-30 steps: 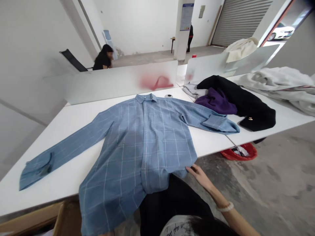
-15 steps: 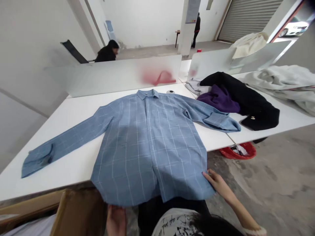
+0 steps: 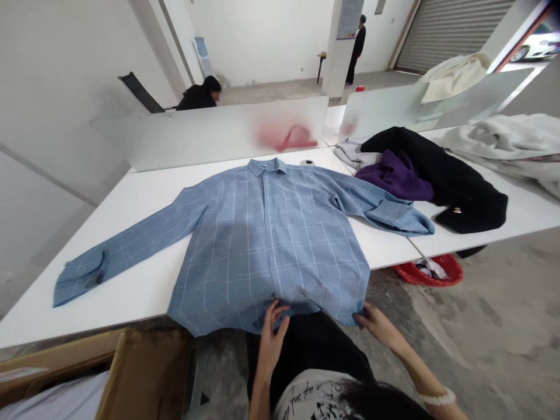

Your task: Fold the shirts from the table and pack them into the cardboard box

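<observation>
A blue shirt (image 3: 245, 233) with thin white check lines lies spread front up on the white table (image 3: 131, 286), collar at the far side. Its left-lying sleeve stretches out straight, while the right-lying one is bent. The hem hangs over the near edge. My left hand (image 3: 273, 332) is at the middle of the hem by the button placket, fingers curved and apart from the thumb, touching the cloth. At the hem's right corner, my right hand (image 3: 377, 324) pinches the fabric between thumb and fingers.
Black and purple garments (image 3: 391, 175) lie on the table to the right, near a pale cloth heap (image 3: 503, 140). A cardboard box (image 3: 144, 373) stands below left. Under the table is a red-lined bin (image 3: 455, 271). A frosted divider (image 3: 196, 134) runs behind; two people are beyond.
My left hand has come up from below the left part of the hem to its middle. The right hand still holds the corner, now slightly lower, and the hem's right half has been drawn up and creased.
</observation>
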Demonstrator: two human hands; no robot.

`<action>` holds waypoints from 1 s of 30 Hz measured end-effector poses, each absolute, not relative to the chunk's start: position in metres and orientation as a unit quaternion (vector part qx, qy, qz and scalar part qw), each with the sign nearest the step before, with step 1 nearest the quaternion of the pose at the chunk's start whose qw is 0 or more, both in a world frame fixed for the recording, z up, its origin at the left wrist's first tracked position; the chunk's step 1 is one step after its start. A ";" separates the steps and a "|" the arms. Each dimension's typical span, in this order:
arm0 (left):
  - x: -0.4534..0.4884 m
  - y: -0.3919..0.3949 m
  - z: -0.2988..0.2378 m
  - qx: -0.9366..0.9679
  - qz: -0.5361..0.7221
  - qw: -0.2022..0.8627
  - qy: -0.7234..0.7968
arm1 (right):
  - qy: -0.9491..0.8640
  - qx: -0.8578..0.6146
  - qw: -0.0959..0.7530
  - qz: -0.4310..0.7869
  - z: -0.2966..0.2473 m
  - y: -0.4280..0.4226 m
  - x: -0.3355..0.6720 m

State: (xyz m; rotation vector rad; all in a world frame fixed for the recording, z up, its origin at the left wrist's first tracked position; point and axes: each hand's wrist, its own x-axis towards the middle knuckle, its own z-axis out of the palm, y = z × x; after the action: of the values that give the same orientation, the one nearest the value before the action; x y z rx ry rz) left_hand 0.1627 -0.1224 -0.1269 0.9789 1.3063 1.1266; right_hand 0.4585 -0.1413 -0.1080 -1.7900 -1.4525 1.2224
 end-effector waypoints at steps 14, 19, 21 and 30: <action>0.171 -0.101 -0.128 0.427 0.488 0.498 0.575 | -0.360 -0.796 0.487 0.001 -0.031 -0.087 0.568; 0.170 -0.101 -0.131 0.398 0.521 0.441 0.613 | -0.420 -0.800 0.428 -0.009 -0.005 -0.030 0.612; 0.171 -0.101 -0.129 0.424 0.510 0.434 0.610 | -0.475 -0.791 0.385 0.000 0.001 -0.012 0.616; 0.161 -0.116 -0.117 0.406 0.516 0.417 0.629 | -0.474 -0.742 0.473 -0.043 0.014 -0.003 0.617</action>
State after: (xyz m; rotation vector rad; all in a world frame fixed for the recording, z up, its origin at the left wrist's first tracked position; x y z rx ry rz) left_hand 0.1613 -0.1161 -0.1169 1.0191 1.5775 1.2945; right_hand 0.6167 -0.0031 0.0137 -1.8150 -1.1608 -0.1061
